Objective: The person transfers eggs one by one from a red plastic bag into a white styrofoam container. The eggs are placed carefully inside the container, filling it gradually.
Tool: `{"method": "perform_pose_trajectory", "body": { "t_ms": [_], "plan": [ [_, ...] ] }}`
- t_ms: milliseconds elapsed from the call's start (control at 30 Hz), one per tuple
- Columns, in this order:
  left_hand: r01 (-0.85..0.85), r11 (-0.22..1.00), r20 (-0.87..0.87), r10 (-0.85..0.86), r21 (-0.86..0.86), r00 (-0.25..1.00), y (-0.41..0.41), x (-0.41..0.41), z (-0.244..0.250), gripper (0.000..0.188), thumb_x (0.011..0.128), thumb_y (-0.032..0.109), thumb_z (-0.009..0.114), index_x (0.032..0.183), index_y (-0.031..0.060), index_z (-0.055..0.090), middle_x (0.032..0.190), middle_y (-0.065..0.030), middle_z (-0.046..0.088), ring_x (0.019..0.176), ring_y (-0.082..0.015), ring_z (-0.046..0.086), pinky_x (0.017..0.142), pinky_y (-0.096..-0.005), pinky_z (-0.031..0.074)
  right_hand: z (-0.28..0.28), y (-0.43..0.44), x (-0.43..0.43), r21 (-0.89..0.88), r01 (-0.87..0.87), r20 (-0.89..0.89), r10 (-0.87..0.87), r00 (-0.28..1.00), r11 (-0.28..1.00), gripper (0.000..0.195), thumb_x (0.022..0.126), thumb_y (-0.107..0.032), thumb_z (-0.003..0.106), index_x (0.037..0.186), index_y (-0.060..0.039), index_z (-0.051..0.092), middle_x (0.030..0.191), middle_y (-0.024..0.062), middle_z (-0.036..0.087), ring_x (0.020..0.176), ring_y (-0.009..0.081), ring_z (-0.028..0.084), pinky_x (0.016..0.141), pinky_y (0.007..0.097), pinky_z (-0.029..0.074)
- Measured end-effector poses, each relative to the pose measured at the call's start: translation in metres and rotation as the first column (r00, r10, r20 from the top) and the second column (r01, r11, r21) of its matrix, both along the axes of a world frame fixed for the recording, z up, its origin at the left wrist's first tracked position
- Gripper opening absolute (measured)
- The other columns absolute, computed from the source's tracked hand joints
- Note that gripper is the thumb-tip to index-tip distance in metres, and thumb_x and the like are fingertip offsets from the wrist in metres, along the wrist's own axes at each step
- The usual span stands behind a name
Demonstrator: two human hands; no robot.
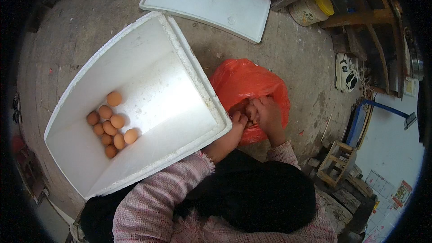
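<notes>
A white foam box (148,84) stands without its lid at the left, with several brown eggs (109,128) gathered in one corner of its bottom. To its right, a red plastic bag (249,77) sits on the floor with its mouth spread. Both of my hands reach into that mouth. My left hand (233,133) is at the bag's near left side, its wrist beside the box rim. My right hand (265,111) is curled at the right, close to the left one. Brownish things show between the fingers in shadow; whether either hand grips one cannot be made out.
The white foam lid (206,1) lies on the concrete floor beyond the box. A bucket with a yellow lid (324,5) stands at the upper right, near wooden shelving (374,17). At the right are a shoe (345,72) and a small wooden frame (332,163).
</notes>
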State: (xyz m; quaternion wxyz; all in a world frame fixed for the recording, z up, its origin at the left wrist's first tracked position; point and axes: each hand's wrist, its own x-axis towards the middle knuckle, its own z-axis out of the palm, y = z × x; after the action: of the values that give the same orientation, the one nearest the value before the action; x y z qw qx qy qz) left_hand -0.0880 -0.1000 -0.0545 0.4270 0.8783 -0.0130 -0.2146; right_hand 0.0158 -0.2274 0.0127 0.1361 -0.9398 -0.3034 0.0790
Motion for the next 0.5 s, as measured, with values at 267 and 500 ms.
{"method": "perform_pose_trajectory", "body": {
  "t_ms": [267, 500],
  "plan": [
    [-0.014, 0.985, 0.074, 0.001, 0.174, 0.997, 0.005, -0.011, -0.032, 0.038, 0.086, 0.009, 0.047, 0.123, 0.0017, 0.048, 0.125, -0.0211, 0.047, 0.114, -0.0394, 0.05, 0.094, -0.0471, 0.045, -0.013, -0.006, -0.01, 0.042, -0.137, -0.129, 0.141, 0.982, 0.99, 0.027, 0.075, -0.025, 0.058, 0.096, -0.008, 0.065, 0.104, 0.0105, 0.056, 0.095, 0.0307, 0.053, 0.078, 0.0421, 0.044],
    [0.01, 0.977, 0.038, -0.019, 0.212, 0.999, 0.0, -0.021, -0.039, 0.035, 0.085, 0.008, 0.047, 0.119, -0.0004, 0.051, 0.121, -0.0205, 0.048, 0.111, -0.0373, 0.052, 0.09, -0.0445, 0.048, -0.015, -0.003, -0.019, -0.045, -0.145, -0.044, 0.143, 0.989, 0.988, 0.029, 0.075, -0.023, 0.055, 0.097, -0.0081, 0.065, 0.106, 0.0092, 0.054, 0.1, 0.0282, 0.05, 0.082, 0.0403, 0.041]
  ]
}}
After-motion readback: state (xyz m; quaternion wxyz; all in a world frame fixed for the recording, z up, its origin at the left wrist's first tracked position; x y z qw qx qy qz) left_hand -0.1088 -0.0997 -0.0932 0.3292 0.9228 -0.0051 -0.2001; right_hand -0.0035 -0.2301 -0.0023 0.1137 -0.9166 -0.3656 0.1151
